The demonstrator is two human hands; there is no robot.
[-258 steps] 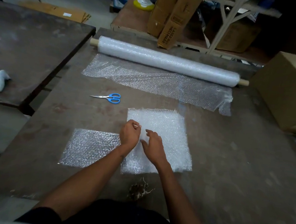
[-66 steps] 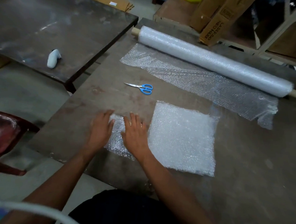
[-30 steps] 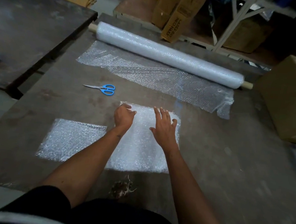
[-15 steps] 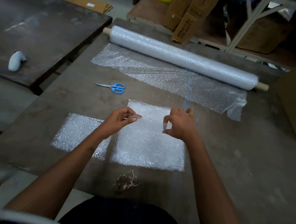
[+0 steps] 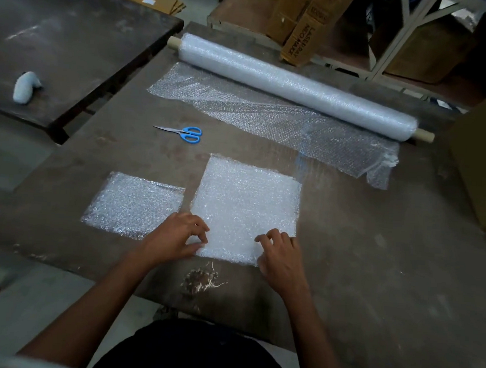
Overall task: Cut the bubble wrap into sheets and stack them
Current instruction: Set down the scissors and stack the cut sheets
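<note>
**Hands on near edge of stack**

Head view: left hand [image 5: 177,238] and right hand [image 5: 282,252] with curled fingers on near corners of stack [image 5: 246,209]; pinching or only pressing, cannot tell. Smaller sheet [image 5: 135,205] just left of stack. Scissors [image 5: 186,133] farther. Roll [image 5: 292,86] at far side of table [image 5: 387,247], partly unrolled.

The dark, matt wooden table [image 5: 373,247] looks scuffed and rough. The clear plastic bubble-wrap roll [image 5: 295,85] shines glossy on a cardboard core; blue plastic-handled scissors [image 5: 182,133] have bright metal blades.
</note>
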